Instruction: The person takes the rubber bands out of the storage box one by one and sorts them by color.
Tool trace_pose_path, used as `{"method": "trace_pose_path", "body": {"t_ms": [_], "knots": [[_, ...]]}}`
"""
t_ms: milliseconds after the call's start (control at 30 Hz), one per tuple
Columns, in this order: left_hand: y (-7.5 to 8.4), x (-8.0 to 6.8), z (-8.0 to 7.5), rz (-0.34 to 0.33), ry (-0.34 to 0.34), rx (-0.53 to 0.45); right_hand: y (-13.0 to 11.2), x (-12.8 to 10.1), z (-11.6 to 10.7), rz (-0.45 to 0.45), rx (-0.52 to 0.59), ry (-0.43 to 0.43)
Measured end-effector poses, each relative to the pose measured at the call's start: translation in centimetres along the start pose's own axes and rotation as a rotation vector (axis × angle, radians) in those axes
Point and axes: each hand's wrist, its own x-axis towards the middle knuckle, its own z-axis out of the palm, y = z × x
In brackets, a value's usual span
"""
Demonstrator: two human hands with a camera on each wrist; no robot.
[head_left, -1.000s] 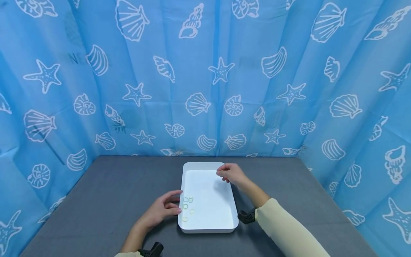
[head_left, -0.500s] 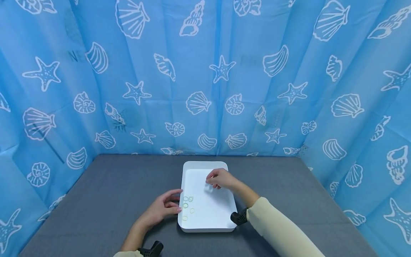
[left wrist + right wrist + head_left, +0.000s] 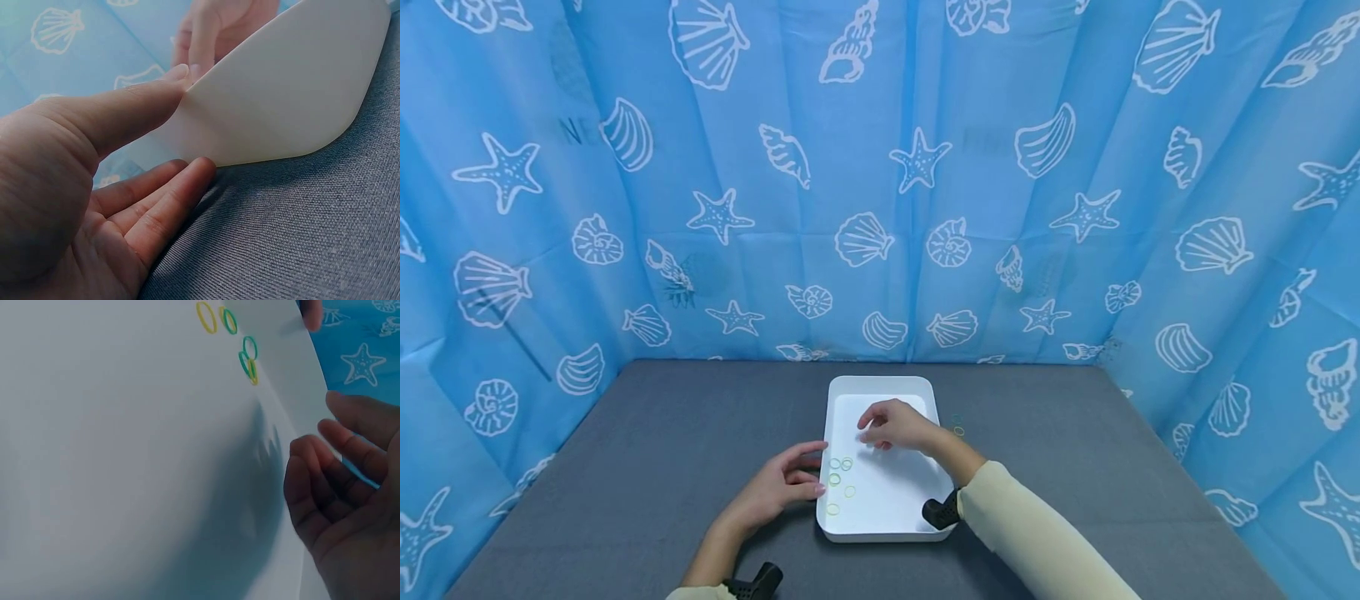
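While left hand (image 3: 778, 486) steadies tray (image 3: 887, 518), right hand (image 3: 895, 425) hovers

Right hand (image 3: 895, 427) fingertips hidden from head view; rubber bands (image 3: 957, 425) beside tray (image 3: 880, 533) too small to count.

head: high, forward-down | wrists: close, low | shared: white tray (image 3: 880, 387)

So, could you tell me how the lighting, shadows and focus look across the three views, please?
Head view: even light, sharp, walls bowed by the wide lens. Left wrist view: the left hand looms dim and soft, the tray wall evenly lit. Right wrist view: the right hand casts a grey finger shadow on the tray floor; the rubber bands are slightly blurred.
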Motion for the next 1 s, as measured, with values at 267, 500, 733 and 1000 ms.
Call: {"method": "trace_pose_path", "body": {"t_ms": [267,500,733,1000], "knots": [[-0.1,0.0,0.0,-0.001,-0.003,0.005,0.4,1.1,0.8,-0.08,0.016,-0.046],[-0.2,0.1,-0.1,-0.003,-0.002,0.006,0.8,1.7,1.6,-0.089,0.008,-0.104],[-0.2,0.3,-0.1,-0.008,0.003,0.008,0.4,1.2,1.5,-0.121,-0.061,-0.193],[-0.2,0.1,-0.1,-0.003,-0.001,0.019,0.2,1.1,2.0,-0.1,-0.117,-0.203]]}}
